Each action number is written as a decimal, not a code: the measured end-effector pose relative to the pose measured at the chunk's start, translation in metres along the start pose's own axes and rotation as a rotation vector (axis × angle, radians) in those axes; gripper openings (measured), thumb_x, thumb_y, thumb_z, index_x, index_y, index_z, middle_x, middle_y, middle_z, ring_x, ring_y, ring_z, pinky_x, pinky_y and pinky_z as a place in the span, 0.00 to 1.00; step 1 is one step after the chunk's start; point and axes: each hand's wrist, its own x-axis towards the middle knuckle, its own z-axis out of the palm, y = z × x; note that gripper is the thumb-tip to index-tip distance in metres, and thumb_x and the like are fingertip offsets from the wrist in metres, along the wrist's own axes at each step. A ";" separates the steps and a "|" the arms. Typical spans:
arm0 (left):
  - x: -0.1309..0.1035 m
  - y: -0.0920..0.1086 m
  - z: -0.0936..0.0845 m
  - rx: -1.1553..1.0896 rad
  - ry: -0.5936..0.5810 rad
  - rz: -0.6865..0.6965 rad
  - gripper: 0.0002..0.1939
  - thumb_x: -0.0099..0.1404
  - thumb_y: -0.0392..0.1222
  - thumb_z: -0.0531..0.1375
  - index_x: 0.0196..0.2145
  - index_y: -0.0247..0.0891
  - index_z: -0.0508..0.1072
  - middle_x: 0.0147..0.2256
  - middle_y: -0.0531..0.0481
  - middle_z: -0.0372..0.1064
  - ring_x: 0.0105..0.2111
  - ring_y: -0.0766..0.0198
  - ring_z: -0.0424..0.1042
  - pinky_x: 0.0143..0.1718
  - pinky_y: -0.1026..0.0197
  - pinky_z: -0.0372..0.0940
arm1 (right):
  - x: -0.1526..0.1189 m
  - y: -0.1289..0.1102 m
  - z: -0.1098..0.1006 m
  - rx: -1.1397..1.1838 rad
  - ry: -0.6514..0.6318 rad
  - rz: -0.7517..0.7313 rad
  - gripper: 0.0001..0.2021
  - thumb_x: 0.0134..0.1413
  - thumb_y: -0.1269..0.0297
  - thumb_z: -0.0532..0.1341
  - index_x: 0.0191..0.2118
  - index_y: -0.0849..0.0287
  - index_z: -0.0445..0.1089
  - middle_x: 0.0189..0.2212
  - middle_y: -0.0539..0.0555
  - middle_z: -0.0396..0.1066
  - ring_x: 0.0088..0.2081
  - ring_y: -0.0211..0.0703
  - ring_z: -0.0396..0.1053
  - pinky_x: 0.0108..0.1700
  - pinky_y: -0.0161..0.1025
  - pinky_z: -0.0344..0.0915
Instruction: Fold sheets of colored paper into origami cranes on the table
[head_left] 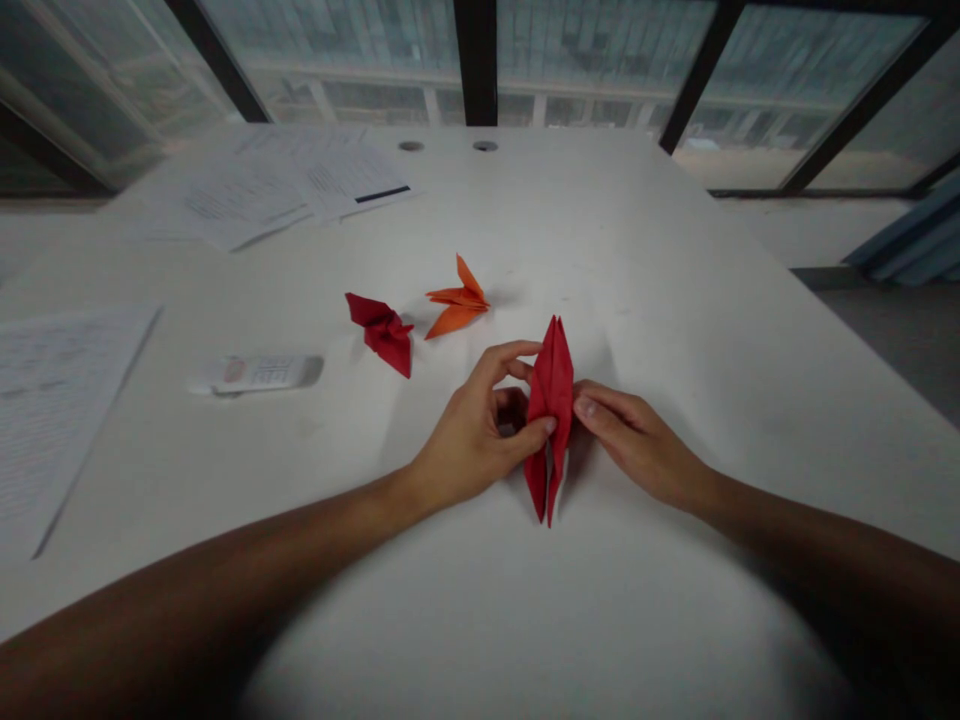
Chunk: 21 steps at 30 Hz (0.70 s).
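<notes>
A long red folded paper (553, 375), pointed at both ends and split down its middle, stands out over the white table. My left hand (480, 415) grips its left side, thumb on the front face and fingers behind the edge. On the other side, my right hand (637, 430) pinches the paper's right edge between thumb and index finger. Farther off lie two finished-looking folded pieces: a dark red origami figure (384, 332) and an orange origami figure (459, 303) with spread points.
Printed sheets (247, 195) overlap at the table's back left, and another sheet (60, 400) lies at the left. A white labelled eraser-like block (259, 373) rests near it. Two round cable holes (485, 146) sit by the window. The table's right edge (847, 320) slants away.
</notes>
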 end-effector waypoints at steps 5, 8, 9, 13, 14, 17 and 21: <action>0.000 0.002 -0.002 -0.058 -0.054 0.031 0.27 0.68 0.37 0.63 0.61 0.51 0.61 0.50 0.48 0.64 0.36 0.67 0.72 0.34 0.63 0.73 | -0.001 -0.002 0.001 0.077 -0.049 0.057 0.08 0.64 0.57 0.64 0.40 0.56 0.71 0.35 0.51 0.73 0.38 0.43 0.70 0.42 0.40 0.67; 0.000 0.003 -0.003 -0.036 -0.061 0.046 0.21 0.71 0.40 0.60 0.60 0.48 0.63 0.50 0.46 0.66 0.37 0.65 0.72 0.35 0.62 0.72 | -0.001 -0.002 0.002 0.091 -0.034 0.077 0.08 0.64 0.57 0.64 0.39 0.56 0.72 0.35 0.51 0.74 0.36 0.42 0.71 0.42 0.40 0.68; 0.000 0.003 -0.003 -0.017 -0.059 0.046 0.20 0.72 0.40 0.59 0.59 0.47 0.64 0.50 0.46 0.67 0.37 0.65 0.73 0.35 0.62 0.72 | -0.001 -0.002 0.001 0.092 -0.031 0.076 0.08 0.64 0.57 0.63 0.39 0.57 0.72 0.34 0.51 0.74 0.36 0.42 0.71 0.42 0.40 0.69; 0.001 0.002 -0.002 0.015 -0.075 -0.012 0.21 0.68 0.43 0.64 0.56 0.45 0.65 0.42 0.48 0.71 0.33 0.64 0.73 0.31 0.62 0.71 | -0.001 -0.002 0.001 0.040 -0.011 0.035 0.08 0.65 0.58 0.63 0.37 0.56 0.73 0.32 0.50 0.73 0.34 0.41 0.70 0.39 0.38 0.69; 0.001 0.001 -0.002 0.019 -0.078 -0.030 0.22 0.67 0.44 0.66 0.56 0.45 0.65 0.41 0.49 0.71 0.32 0.64 0.73 0.30 0.62 0.71 | -0.001 -0.002 0.000 0.015 -0.008 0.027 0.09 0.65 0.58 0.62 0.36 0.56 0.73 0.31 0.50 0.72 0.33 0.40 0.69 0.38 0.38 0.68; 0.001 0.000 -0.002 0.038 -0.077 -0.066 0.23 0.65 0.43 0.67 0.55 0.45 0.65 0.37 0.50 0.72 0.32 0.62 0.74 0.30 0.61 0.70 | -0.002 -0.002 0.000 -0.032 -0.011 0.015 0.11 0.66 0.57 0.61 0.35 0.56 0.73 0.30 0.49 0.70 0.33 0.40 0.69 0.38 0.38 0.68; 0.001 0.000 -0.002 0.007 -0.108 -0.060 0.21 0.68 0.41 0.64 0.55 0.45 0.64 0.34 0.51 0.71 0.30 0.63 0.73 0.27 0.63 0.68 | -0.002 -0.002 0.001 -0.042 -0.010 0.000 0.10 0.67 0.58 0.61 0.36 0.57 0.73 0.31 0.50 0.71 0.33 0.40 0.69 0.38 0.38 0.68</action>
